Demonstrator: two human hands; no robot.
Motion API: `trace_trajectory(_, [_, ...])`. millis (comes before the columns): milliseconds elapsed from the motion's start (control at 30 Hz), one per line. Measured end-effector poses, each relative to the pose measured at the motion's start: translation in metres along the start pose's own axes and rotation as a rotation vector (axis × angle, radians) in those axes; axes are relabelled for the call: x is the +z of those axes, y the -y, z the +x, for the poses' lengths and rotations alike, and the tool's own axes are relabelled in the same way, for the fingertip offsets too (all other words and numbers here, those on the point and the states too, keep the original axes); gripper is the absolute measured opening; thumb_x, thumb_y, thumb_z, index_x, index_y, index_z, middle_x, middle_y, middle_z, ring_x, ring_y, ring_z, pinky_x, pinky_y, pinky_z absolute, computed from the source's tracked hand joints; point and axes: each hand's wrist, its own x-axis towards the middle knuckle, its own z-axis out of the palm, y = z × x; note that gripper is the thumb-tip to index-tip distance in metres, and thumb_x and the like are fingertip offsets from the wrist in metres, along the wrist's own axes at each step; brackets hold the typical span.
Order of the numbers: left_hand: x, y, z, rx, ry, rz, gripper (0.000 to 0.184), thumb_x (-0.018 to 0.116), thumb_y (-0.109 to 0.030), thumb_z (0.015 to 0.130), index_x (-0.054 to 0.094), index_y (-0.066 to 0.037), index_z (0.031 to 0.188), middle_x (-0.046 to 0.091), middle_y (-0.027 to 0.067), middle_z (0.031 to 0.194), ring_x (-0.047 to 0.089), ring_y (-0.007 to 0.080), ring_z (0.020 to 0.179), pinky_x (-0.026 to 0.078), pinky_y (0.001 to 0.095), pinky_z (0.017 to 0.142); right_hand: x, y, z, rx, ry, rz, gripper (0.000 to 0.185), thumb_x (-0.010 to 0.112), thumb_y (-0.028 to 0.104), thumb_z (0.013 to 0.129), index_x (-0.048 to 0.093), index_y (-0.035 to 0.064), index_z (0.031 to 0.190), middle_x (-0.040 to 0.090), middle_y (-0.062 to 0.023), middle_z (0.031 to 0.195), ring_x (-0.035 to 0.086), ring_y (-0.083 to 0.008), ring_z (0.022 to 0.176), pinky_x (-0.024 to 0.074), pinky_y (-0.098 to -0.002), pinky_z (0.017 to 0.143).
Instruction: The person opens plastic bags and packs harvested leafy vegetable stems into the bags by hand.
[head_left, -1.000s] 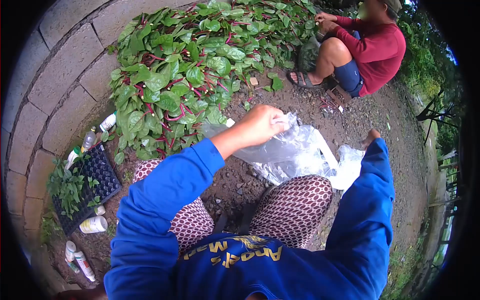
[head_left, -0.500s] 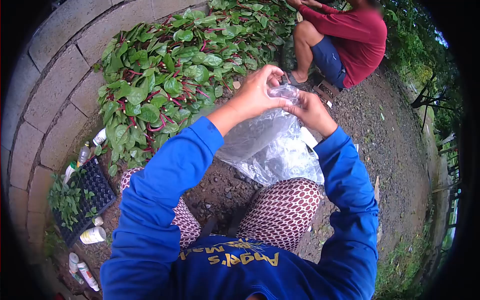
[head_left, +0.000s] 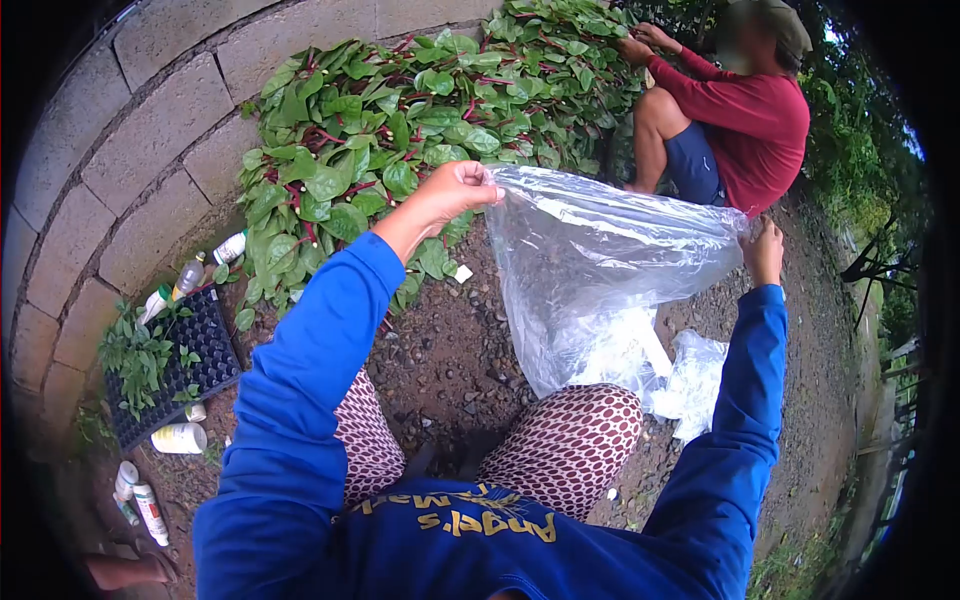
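A large clear plastic bag (head_left: 600, 240) is stretched wide between my two hands, its lower part hanging near my right knee. My left hand (head_left: 455, 192) pinches one upper corner, beside the leaf pile. My right hand (head_left: 764, 250) grips the opposite corner, with the fingers partly hidden by the plastic. More crumpled clear plastic (head_left: 692, 380) lies on the ground below my right hand. A big heap of green leaves with red stems (head_left: 400, 130) is spread beyond my left hand.
A person in a red shirt (head_left: 750, 125) squats at the upper right, hands at the leaves. A curved block wall (head_left: 150, 150) runs along the left. Beside it are a black seedling tray (head_left: 205, 340), a white container (head_left: 180, 438) and several bottles. A bare foot (head_left: 125, 571) shows lower left.
My hands were together at the bunched plastic; they have moved apart, and the bag is now spread between them. The view has shifted, showing more of the person in red.
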Motion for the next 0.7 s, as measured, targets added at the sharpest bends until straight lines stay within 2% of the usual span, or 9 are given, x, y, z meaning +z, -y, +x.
trace_trajectory(33, [0.011,-0.013,0.0,0.025,-0.048,-0.031,0.018,0.068,-0.005,0.077,0.061,-0.001,0.093,0.065,0.0049,0.088,0.061,0.011,0.079,0.047,0.0247,0.076,-0.005,0.019,-0.006,-0.099,-0.17,0.075,0.08,0.075,0.021,0.067,0.035,0.0132,0.136,0.034,-0.0187,0.139,0.044,-0.0373,0.119,0.0409,-0.0437,0.095])
trace_trajectory(100, [0.029,-0.024,0.007,0.178,-0.021,-0.049,0.022,0.068,-0.007,0.078,0.062,-0.002,0.098,0.065,0.003,0.091,0.059,0.0093,0.081,0.046,0.0243,0.076,-0.041,0.082,-0.028,-0.512,-0.406,0.399,0.075,0.072,0.015,0.066,0.039,0.0086,0.133,0.04,-0.0171,0.135,0.045,-0.036,0.118,0.0386,-0.0416,0.097])
trace_trajectory(133, [0.04,-0.032,0.006,0.239,-0.003,-0.007,0.023,0.067,-0.008,0.079,0.062,-0.003,0.101,0.065,0.0022,0.094,0.058,0.0087,0.082,0.045,0.0237,0.076,-0.074,0.123,-0.05,-0.709,-0.323,0.646,0.069,0.072,0.013,0.066,0.044,0.0062,0.129,0.046,-0.017,0.13,0.045,-0.0341,0.118,0.0368,-0.04,0.098])
trace_trajectory(200, [0.061,-0.051,-0.001,0.253,0.049,-0.013,0.026,0.065,-0.004,0.078,0.061,-0.002,0.104,0.064,0.0022,0.096,0.057,0.0081,0.085,0.044,0.0246,0.079,-0.127,0.184,-0.087,-1.103,-0.185,0.696,0.069,0.073,0.012,0.063,0.047,0.0083,0.127,0.052,-0.0133,0.123,0.047,-0.0311,0.116,0.0372,-0.0377,0.097])
trace_trajectory(333, [0.078,-0.052,0.0,0.423,0.034,-0.023,0.031,0.064,-0.004,0.08,0.057,0.0,0.11,0.063,0.0031,0.1,0.057,0.0084,0.088,0.044,0.0238,0.082,-0.135,0.236,-0.096,-1.241,-0.065,0.467,0.029,0.069,0.009,0.06,0.062,0.008,0.089,0.062,-0.0062,0.085,0.058,-0.0262,0.088,0.0468,-0.0387,0.075])
trace_trajectory(467, [0.086,-0.048,-0.001,0.542,-0.042,-0.033,0.026,0.058,-0.006,0.084,0.056,0.002,0.109,0.062,0.0025,0.097,0.058,0.0114,0.088,0.044,0.0242,0.083,-0.147,0.241,-0.101,-1.224,-0.036,0.493,0.018,0.065,0.007,0.061,0.06,0.0057,0.078,0.06,-0.0074,0.076,0.059,-0.0269,0.081,0.0485,-0.0384,0.069])
trace_trajectory(500, [0.082,-0.047,-0.002,0.46,0.004,0.064,0.023,0.056,-0.006,0.083,0.058,0.002,0.105,0.063,0.0057,0.093,0.06,0.0168,0.087,0.046,0.0278,0.079,-0.152,0.24,-0.105,-1.217,-0.023,0.506,0.017,0.065,0.007,0.061,0.06,0.0054,0.077,0.059,-0.0076,0.076,0.059,-0.0272,0.081,0.0485,-0.0386,0.069])
trace_trajectory(567, [0.084,-0.051,-0.009,0.545,-0.083,0.316,0.02,0.056,-0.004,0.081,0.06,0.002,0.1,0.062,0.0094,0.091,0.06,0.0208,0.085,0.046,0.031,0.076,-0.159,0.237,-0.115,-1.24,-0.115,0.564,0.014,0.063,0.008,0.063,0.058,0.0046,0.075,0.057,-0.0087,0.074,0.059,-0.0283,0.08,0.0487,-0.0395,0.067])
trace_trajectory(700, [0.089,-0.05,-0.013,0.738,-0.151,0.563,0.015,0.055,-0.004,0.077,0.06,0.003,0.089,0.057,0.0142,0.083,0.059,0.0295,0.079,0.046,0.0378,0.07,-0.149,0.233,-0.116,-1.259,0.018,0.409,0.012,0.06,0.006,0.063,0.055,0.0039,0.073,0.055,-0.0105,0.074,0.059,-0.0306,0.079,0.0485,-0.0402,0.066])
